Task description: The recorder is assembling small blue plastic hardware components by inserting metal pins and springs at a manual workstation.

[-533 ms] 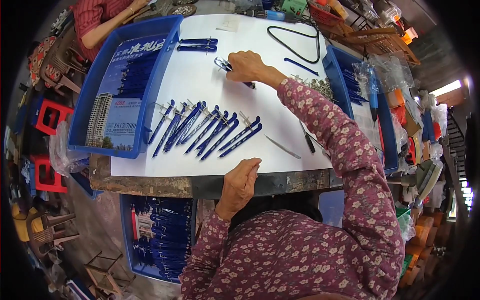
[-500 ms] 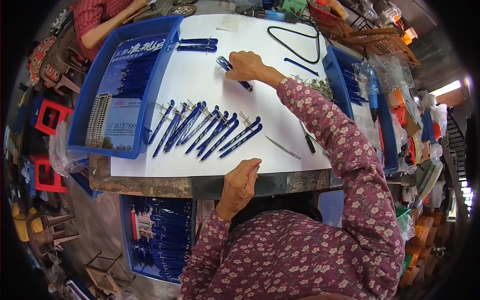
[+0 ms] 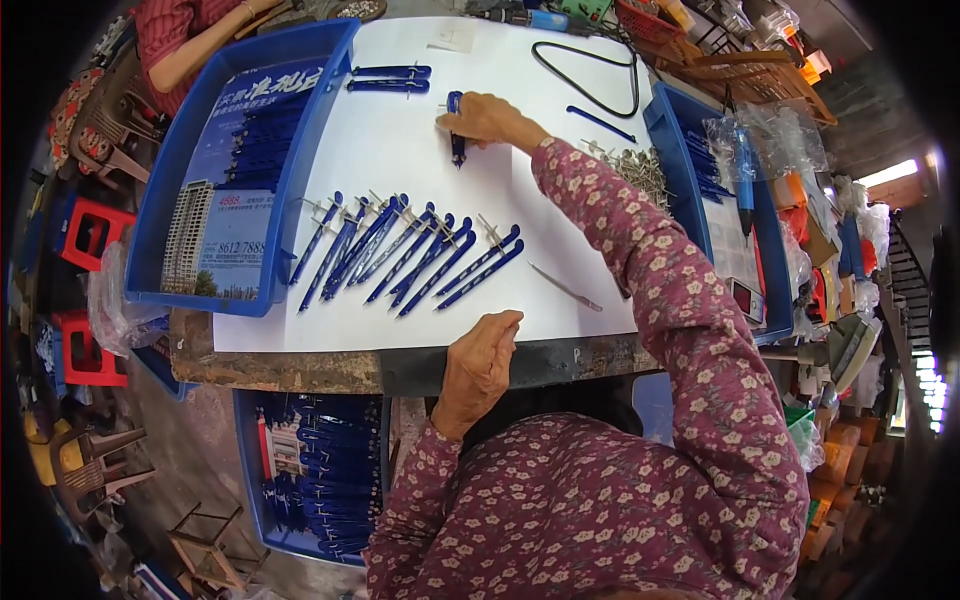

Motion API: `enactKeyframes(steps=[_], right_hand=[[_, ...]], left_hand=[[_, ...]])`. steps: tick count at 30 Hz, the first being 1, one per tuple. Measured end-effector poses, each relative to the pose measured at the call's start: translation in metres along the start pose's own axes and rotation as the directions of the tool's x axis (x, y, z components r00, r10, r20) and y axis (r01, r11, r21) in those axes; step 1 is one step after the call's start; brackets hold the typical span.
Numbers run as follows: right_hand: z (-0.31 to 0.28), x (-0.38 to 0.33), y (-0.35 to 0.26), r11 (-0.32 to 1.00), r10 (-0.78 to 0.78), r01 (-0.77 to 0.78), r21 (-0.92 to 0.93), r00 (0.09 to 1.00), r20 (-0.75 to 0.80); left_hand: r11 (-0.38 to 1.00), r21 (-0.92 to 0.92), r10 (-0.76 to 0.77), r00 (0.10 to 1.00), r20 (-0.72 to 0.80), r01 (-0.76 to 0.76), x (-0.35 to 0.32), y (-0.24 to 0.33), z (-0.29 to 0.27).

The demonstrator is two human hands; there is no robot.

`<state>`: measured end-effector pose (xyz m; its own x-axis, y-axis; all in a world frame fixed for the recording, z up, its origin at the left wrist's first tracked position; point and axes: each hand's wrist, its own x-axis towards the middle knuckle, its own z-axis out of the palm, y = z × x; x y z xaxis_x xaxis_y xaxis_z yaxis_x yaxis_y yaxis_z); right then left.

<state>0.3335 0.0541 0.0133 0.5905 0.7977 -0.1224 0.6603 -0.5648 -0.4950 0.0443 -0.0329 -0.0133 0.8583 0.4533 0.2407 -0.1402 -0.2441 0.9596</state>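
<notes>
My right hand (image 3: 488, 120) is over the far middle of the white sheet, fingers closed on a slim dark-blue slotted piece (image 3: 457, 150) standing nearly lengthwise. Its underside and the fingertips are partly hidden. My left hand (image 3: 478, 368) rests at the table's front edge, fingers curled together, nothing visible in them. Between the hands, several blue slotted pieces (image 3: 375, 250) with silver metal pins lie slanted in a row. Two more blue pieces (image 3: 390, 79) lie flat at the far left, and a single blue strip (image 3: 600, 124) is to the right.
Blue trays stand left (image 3: 275, 285) and right (image 3: 690, 190), both with blue pieces. A pile of small metal parts (image 3: 635, 172), a thin pointed tool (image 3: 566, 287) and a black loop (image 3: 590, 95) lie on the sheet. Below is another filled tray (image 3: 250, 470). A co-worker's arm (image 3: 205, 50) shows far left.
My right hand has shifted slightly left and away from me, and the blue piece in it has turned from slanted to nearly upright in the picture. My left hand stays put.
</notes>
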Motion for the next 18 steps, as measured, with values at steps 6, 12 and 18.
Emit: enactKeyframes(steps=[6,12,18], right_hand=[[-0.006,-0.001,0.006,0.789,-0.430,0.283,-0.545,0.888,-0.161],[-0.004,0.010,0.035,0.624,-0.677,0.601,-0.499,0.735,0.039],[-0.003,0.020,0.033,0.691,-0.619,0.565,-0.451,0.784,0.033]], left_hand=[[1.000,0.002,-0.009,1.000,-0.013,0.009,0.000,0.000,-0.001],[1.000,-0.002,-0.023,1.000,-0.007,0.023,0.002,0.001,0.000],[1.000,0.013,-0.016,1.000,-0.002,0.017,0.002,0.000,0.000]])
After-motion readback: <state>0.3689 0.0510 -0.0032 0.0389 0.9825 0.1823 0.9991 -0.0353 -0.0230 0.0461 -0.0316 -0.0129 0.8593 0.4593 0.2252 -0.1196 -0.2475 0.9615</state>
